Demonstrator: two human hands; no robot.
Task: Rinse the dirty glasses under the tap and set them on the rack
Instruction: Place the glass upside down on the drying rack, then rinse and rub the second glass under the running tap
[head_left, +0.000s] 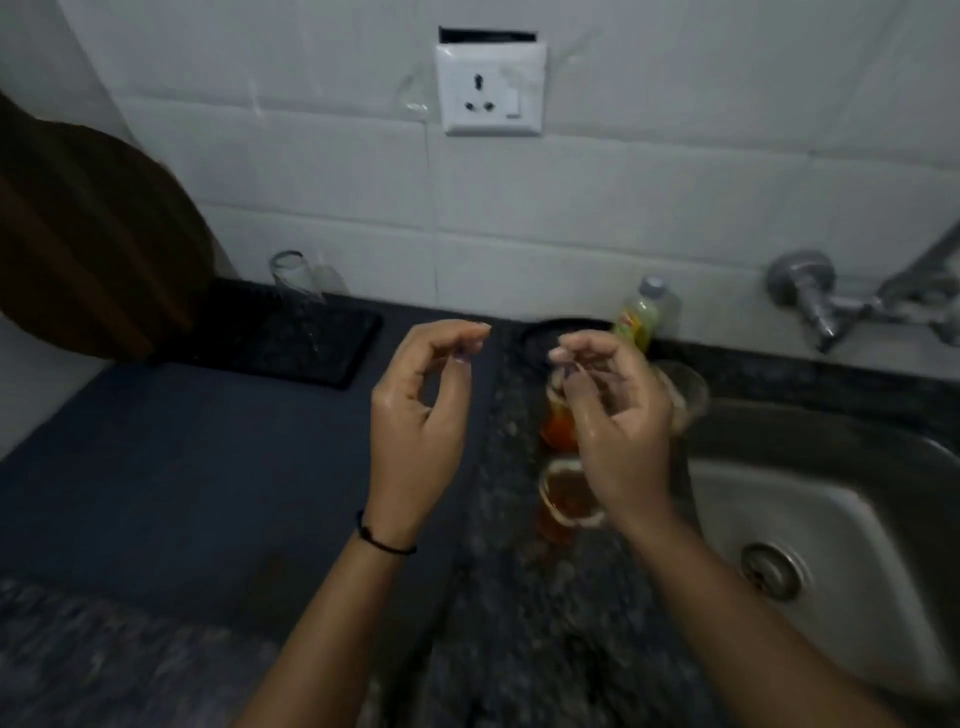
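— White glazed wall tiles (623, 182) behind, with a white plastic socket plate (491, 88). What is the bench made of?
— Dark speckled stone bench (493, 623), with a smooth dark blue mat (182, 467) on its left part and a stainless steel sink (831, 519) sunk into its right.
— And the glasses?
— Two clear tumblers smeared with orange-red residue (558, 431) stand on the stone just beside the sink rim, partly behind the right hand (618, 415). A third, cloudy glass (685, 389) is at the sink's far edge. One clean clear glass (293, 280) sits on the ribbed black rack (291, 338) by the wall.
— The grip?
— Both loose. The left hand (421, 415) is raised over the bench, fingers softly curled round nothing; the right likewise, wet and shiny.
— Any writing?
— The small plastic bottle (636, 317) has a yellow-green label, too blurred to read.
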